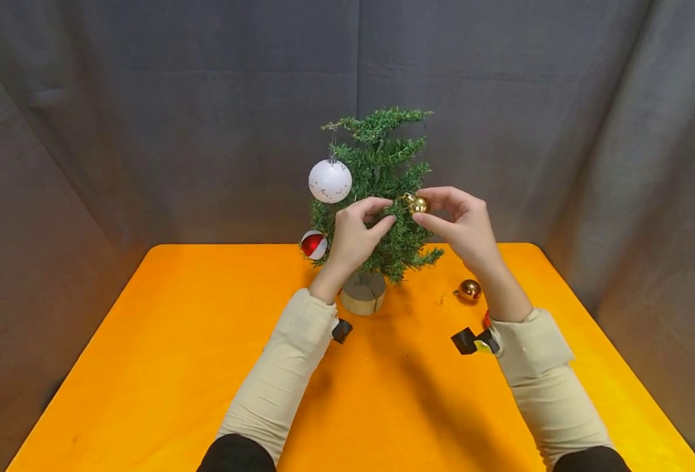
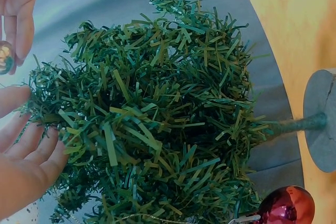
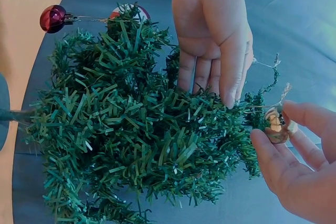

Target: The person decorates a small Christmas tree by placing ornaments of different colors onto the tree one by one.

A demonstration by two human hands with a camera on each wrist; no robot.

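A small artificial Christmas tree (image 1: pixel 383 160) on a round wooden base (image 1: pixel 363 299) stands between both hands. With thumb and fingertips, my right hand (image 1: pixel 470 223) pinches a shiny gold bauble (image 1: pixel 419 205) at the tree's right side. In the right wrist view, a thin string runs from the bauble's top toward the branches. My left hand (image 1: pixel 355 231) holds a branch between thumb and fingers, just left of the bauble; green needles partly hide its fingertips. A white bauble (image 1: pixel 330 181) hangs at upper left, and a red-and-white bauble (image 1: pixel 313 244) hangs below it.
On the orange table (image 1: pixel 206 341), a copper-coloured bauble (image 1: pixel 470 290) lies right of the tree, its string beside it. Part of a red object (image 1: pixel 486 320) shows behind the right wrist. A dark red bauble (image 3: pixel 53 19) hangs low on the tree. Grey curtains (image 1: pixel 206 131) enclose the table.
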